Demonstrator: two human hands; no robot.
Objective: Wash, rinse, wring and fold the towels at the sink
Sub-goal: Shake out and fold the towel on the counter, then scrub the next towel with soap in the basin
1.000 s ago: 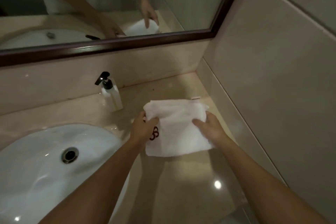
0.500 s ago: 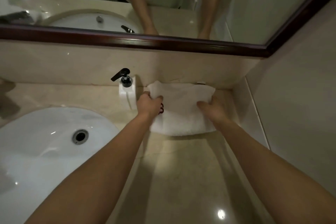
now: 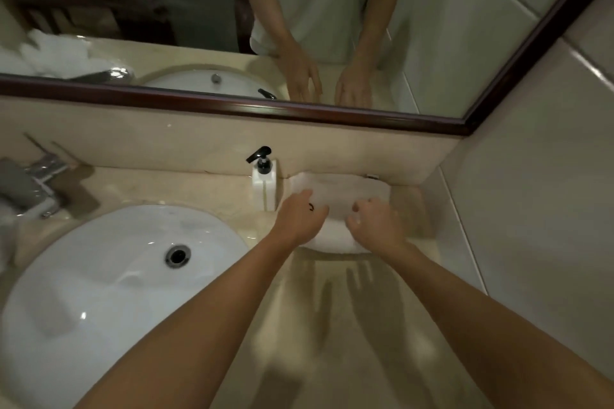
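The left hand (image 3: pixel 300 219) is resting on the folded towel (image 3: pixel 339 196) with fingers loosely spread, gripping nothing, and the right hand (image 3: pixel 373 224) is hovering or touching beside it with fingers curled; whether it is pinching cloth I cannot tell. The towel is lying on the counter (image 3: pixel 349 325) against the back wall, just right of the soap bottle (image 3: pixel 264 184) and well right of the sink (image 3: pixel 99 276). Soft, limp and probably damp, it is likely handling best held flat by its folded edges.

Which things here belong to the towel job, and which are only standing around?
Belong to the job: folded towel, left hand, right hand, sink, tap.
Only standing around: soap bottle, mirror.
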